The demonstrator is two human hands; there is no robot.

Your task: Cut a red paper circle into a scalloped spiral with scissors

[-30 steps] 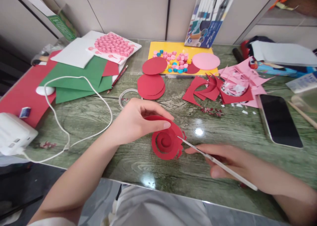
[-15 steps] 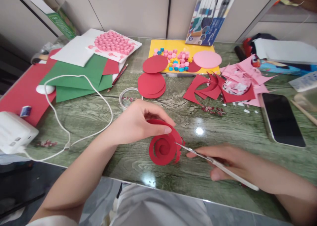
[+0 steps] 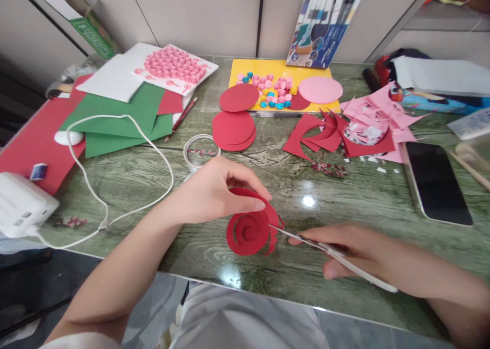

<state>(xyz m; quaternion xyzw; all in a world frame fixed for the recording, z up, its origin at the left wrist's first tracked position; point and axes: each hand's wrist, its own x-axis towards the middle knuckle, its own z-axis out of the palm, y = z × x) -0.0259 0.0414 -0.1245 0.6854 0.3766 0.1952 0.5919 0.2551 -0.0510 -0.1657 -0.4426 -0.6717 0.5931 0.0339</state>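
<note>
Okay, L hand [image 3: 219, 192] pinches the round red paper spiral [image 3: 250, 230] by its back rim, thumb on top, near the front edge of the green wood-grain desk [image 3: 206, 259]. R hand [image 3: 358, 241], fingers clamped on the white-handled metal scissors [image 3: 329, 251], sits off the spiral's R side; scissors' long axis runs back & left, tips there, just frontward of L thumb. L hand's nearer; can't tell blade gap.
</note>
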